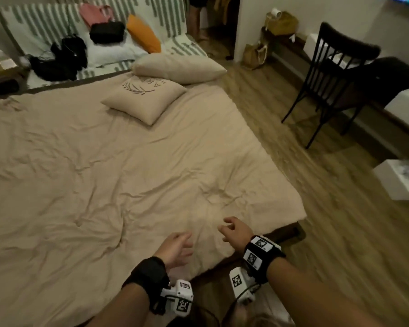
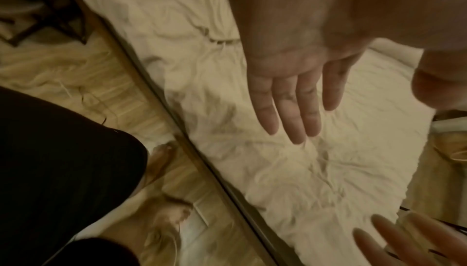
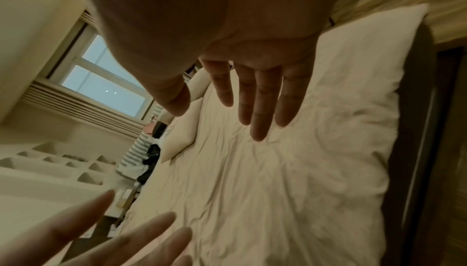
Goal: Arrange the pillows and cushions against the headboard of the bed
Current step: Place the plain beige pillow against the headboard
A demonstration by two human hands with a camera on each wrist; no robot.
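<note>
A beige square cushion (image 1: 145,99) with a leaf print lies flat on the beige bed cover (image 1: 104,173) near its far right corner. Behind it a plain beige pillow (image 1: 178,68) lies at the bed's far edge; both show small in the right wrist view, the cushion (image 3: 180,130) below the pillow (image 3: 201,83). My left hand (image 1: 176,247) and right hand (image 1: 234,228) hover over the bed's near corner, far from both, with fingers spread and holding nothing. The wrist views show my left hand (image 2: 293,94) and right hand (image 3: 255,90) with straight fingers.
Beyond the bed a striped sofa (image 1: 43,27) carries black bags (image 1: 64,57), a pink bag (image 1: 95,14) and an orange cushion (image 1: 144,34). A black chair (image 1: 335,74) and a white box (image 1: 399,180) stand on the wooden floor (image 1: 316,185) at the right.
</note>
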